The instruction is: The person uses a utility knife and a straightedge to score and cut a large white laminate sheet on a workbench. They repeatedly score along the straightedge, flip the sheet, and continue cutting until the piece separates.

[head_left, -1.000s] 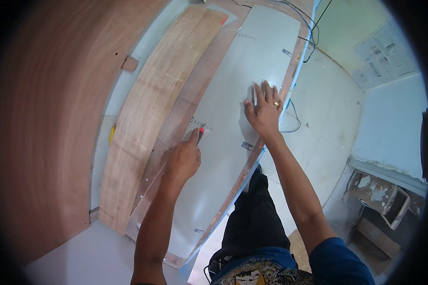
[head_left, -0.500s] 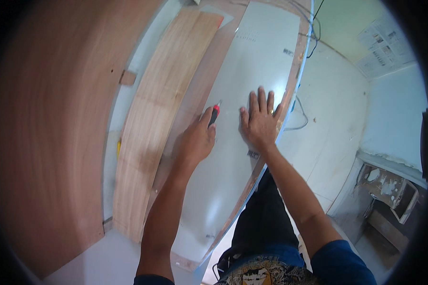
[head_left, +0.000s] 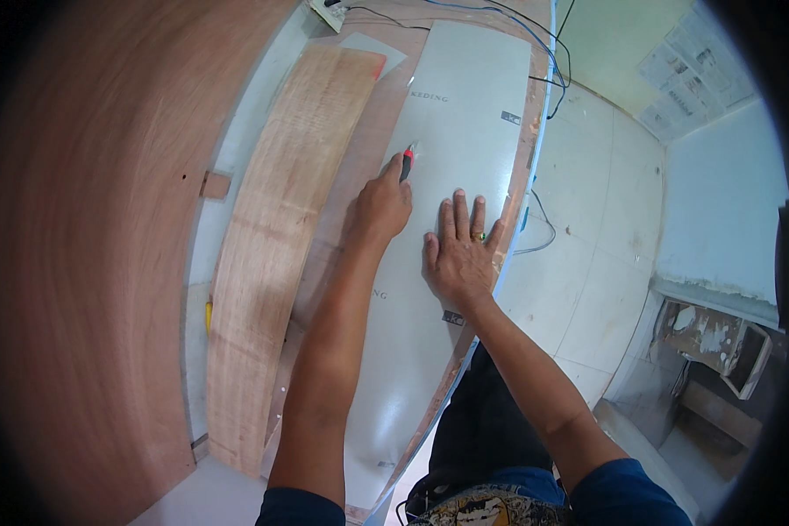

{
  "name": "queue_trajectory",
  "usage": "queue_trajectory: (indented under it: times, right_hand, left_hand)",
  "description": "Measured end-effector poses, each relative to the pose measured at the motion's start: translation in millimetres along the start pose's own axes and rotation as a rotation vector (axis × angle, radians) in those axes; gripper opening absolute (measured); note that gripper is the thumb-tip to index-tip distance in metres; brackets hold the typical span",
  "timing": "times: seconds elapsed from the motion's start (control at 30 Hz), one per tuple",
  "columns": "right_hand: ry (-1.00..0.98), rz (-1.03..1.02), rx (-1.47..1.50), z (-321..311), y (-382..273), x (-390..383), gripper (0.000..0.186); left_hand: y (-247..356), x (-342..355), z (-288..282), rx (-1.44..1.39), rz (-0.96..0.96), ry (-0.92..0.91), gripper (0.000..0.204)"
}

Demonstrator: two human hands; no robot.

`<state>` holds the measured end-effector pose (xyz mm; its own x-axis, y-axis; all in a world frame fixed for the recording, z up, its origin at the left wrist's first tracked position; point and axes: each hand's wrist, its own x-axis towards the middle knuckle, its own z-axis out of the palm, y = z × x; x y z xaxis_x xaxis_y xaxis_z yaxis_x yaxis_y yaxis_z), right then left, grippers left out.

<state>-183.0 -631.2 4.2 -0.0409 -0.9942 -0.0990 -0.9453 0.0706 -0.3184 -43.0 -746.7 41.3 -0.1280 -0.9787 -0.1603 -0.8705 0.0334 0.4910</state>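
A long pale grey sheet (head_left: 465, 79) with small printed marks lies on the workbench. My left hand (head_left: 384, 206) is closed round a red-and-black utility knife (head_left: 408, 163), whose tip points away from me over the sheet's left part. I cannot tell if the blade touches the surface. Fingers spread, my right hand (head_left: 461, 261) presses flat on the sheet close to its right edge, a ring on one finger. Left of the sheet lies a long wooden board (head_left: 276, 202) with a red-marked far corner.
A large brown wood panel (head_left: 88, 245) fills the left side. Cables (head_left: 559, 74) trail over the bench's far right corner, and a power socket block (head_left: 329, 15) sits at the far end. To the right is a tiled floor (head_left: 579, 237), with a worn wooden piece (head_left: 706, 337) at lower right.
My left hand has moved the knife away from me along the sheet. My right hand stays flat on the sheet. The whole view has shifted a little.
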Motion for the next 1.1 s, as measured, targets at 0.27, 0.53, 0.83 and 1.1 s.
queue_trajectory:
  times: [0.27, 0.53, 0.83, 1.1]
  right_hand:
    - [0.051, -0.028, 0.021, 2, 2, -3, 0.066]
    - [0.132, -0.001, 0.077, 12, 9, 1, 0.064]
    - [0.205, -0.015, 0.050, 21, 8, -1, 0.063]
    - [0.166, 0.044, 0.003, 24, 6, 0, 0.064]
  left_hand:
    - [11, 3, -14, 0.149, 0.012, -0.084, 0.054]
    - [18, -38, -20, 0.236, -0.033, -0.190, 0.056]
    - [7, -51, -33, 0.335, 0.109, -0.160, 0.049]
    - [-9, -103, -30, 0.307, 0.065, -0.185, 0.050]
